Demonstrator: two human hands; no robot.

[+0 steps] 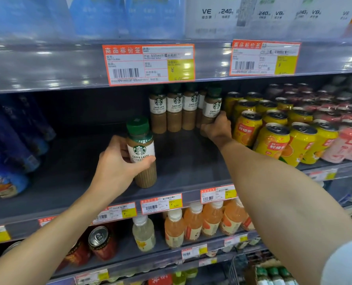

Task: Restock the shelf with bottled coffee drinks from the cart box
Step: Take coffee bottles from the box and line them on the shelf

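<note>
Gripping one latte bottle [211, 109] low at the back row, the right hand [217, 129] should seat it flush beside the standing bottles [174, 109]. Nearer the shelf edge [171, 192], the left hand [117, 163] clasps another bottle [142, 150], best slid straight back afterwards, clear of the yellow cans [271, 140].

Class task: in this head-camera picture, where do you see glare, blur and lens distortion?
Head view: ceiling-light glare streaks the upper shelf rail; top-shelf cartons are blurred; the held caffe latte bottle is sharp; wide-angle bending curves the shelf edges.
</note>
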